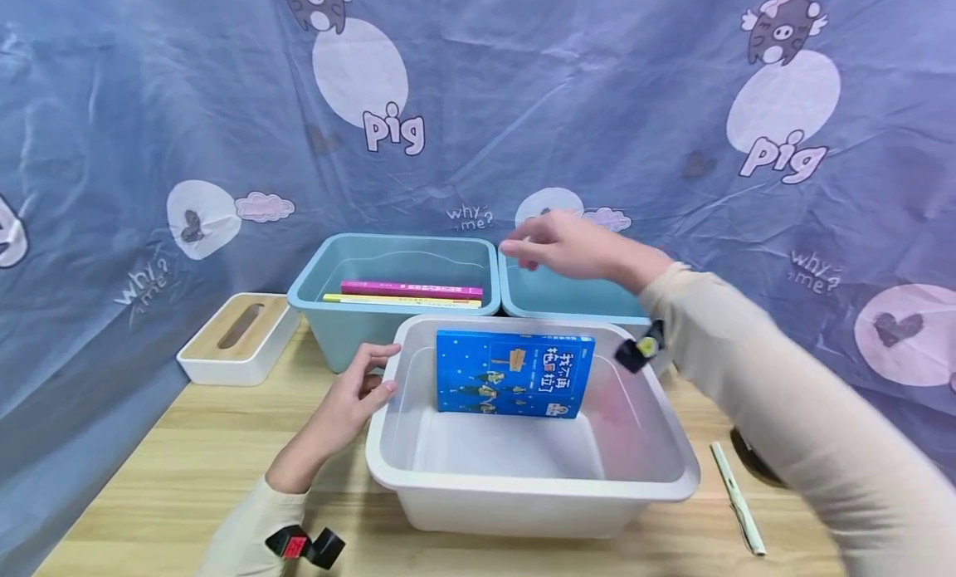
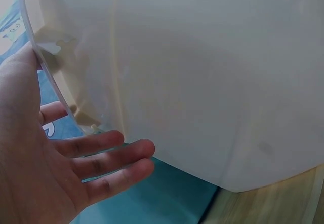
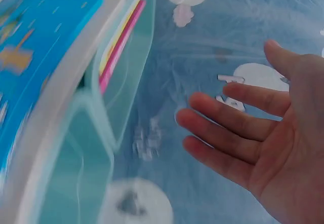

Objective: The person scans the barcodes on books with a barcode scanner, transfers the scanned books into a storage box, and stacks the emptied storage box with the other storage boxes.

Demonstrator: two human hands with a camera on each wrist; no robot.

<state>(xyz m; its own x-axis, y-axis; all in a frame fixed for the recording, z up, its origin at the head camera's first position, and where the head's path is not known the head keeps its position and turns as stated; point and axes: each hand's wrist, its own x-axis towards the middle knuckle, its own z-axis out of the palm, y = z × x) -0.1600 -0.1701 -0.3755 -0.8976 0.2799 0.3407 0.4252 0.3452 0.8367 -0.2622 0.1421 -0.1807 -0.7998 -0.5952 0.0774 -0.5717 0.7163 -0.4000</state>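
My left hand (image 1: 347, 407) holds the left rim of a white plastic bin (image 1: 523, 510), thumb and index finger at the rim and the other fingers along the outer wall. Inside the bin a blue book (image 1: 515, 374) with white lettering leans upright against the far wall. My right hand (image 1: 571, 246) is raised over the right teal bin (image 1: 575, 299), with nothing in it; its fingers spread loosely in the right wrist view. Beside that bin, the left teal bin (image 1: 321, 324) holds a magenta book (image 1: 411, 290) and a yellow-edged book (image 1: 403, 300).
A white tissue box (image 1: 239, 336) with a wooden lid stands at the left on the wooden table (image 1: 217, 444). To the right lie a pale green pen (image 1: 738, 498) and a dark round object (image 1: 754, 457), partly behind my right sleeve. A blue patterned curtain (image 1: 538, 120) hangs behind.
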